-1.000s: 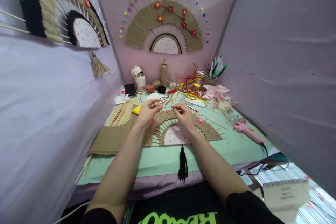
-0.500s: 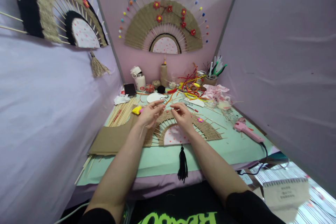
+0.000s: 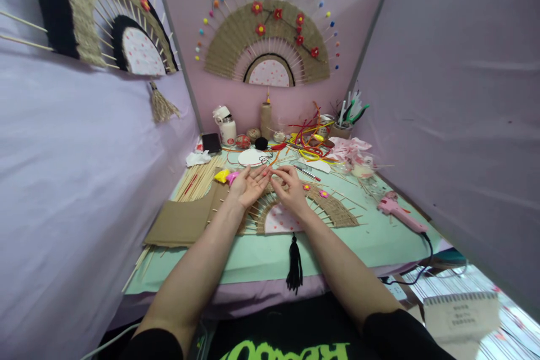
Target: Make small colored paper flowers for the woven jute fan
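Observation:
My left hand [image 3: 252,184] is turned palm up with its fingers stretched out, above the woven fan on the table. A tiny red bit [image 3: 265,173], too small to name, shows on its fingers. Beside those fingertips, my right hand [image 3: 289,187] has thumb and fingers closed in a pinch; whatever is between them cannot be made out. Beneath both hands lies the fan [image 3: 343,212], made of twine over thin sticks, with a dotted white centre [image 3: 278,220], small clay-like flowers [image 3: 323,194] and a black tassel [image 3: 294,267] hanging over the table's front edge.
Brown cardboard [image 3: 179,224] and thin sticks [image 3: 198,180] lie left, near yellow [image 3: 221,176] and pink lumps [image 3: 232,178]. A pink glue gun [image 3: 400,214] rests right. Pipe cleaners [image 3: 312,143], a bottle [image 3: 228,129] and a pen [image 3: 307,173] are farther back. Fabric-covered panels surround the table.
My left hand has turned palm up and its fingers have opened out. The right hand's fingertips have come in close to it. The view has shifted slightly.

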Available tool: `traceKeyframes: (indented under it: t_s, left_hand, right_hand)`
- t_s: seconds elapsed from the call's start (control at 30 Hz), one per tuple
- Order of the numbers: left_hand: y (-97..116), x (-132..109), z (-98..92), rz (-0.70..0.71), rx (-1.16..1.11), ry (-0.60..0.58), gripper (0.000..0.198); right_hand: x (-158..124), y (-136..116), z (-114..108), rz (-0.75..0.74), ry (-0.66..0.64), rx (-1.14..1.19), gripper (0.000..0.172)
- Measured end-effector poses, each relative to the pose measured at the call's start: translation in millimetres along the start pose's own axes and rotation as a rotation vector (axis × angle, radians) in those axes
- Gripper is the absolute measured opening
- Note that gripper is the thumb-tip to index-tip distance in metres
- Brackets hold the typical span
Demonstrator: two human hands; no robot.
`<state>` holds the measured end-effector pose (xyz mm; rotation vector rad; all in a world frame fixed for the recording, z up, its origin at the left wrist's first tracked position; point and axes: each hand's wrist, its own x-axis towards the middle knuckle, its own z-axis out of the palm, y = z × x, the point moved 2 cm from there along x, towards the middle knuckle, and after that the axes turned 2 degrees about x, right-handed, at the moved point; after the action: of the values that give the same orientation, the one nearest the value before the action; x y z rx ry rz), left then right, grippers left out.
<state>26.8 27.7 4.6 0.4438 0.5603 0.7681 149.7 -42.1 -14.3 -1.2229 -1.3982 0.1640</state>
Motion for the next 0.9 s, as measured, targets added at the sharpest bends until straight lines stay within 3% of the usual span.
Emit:
traceKeyframes:
  t_s: [0.37,0.73,0.9]
  left_hand:
    - [-8,-4,5.9,-0.048,0.050,-0.032,0.044]
    - [-12,-2,3.5,-0.069,0.109,-0.193,0.045]
    - [-7,-5,5.2,-0.044,0.079,-0.176,0.052]
  right_hand:
    - [-1,13,3,-0.145,-0.013,-0.296,0.028]
    - [-2,12,5,-0.096,-0.081,-0.399,0.034]
    - [-2,12,4,-0.102,-0.086,-0.415,0.032]
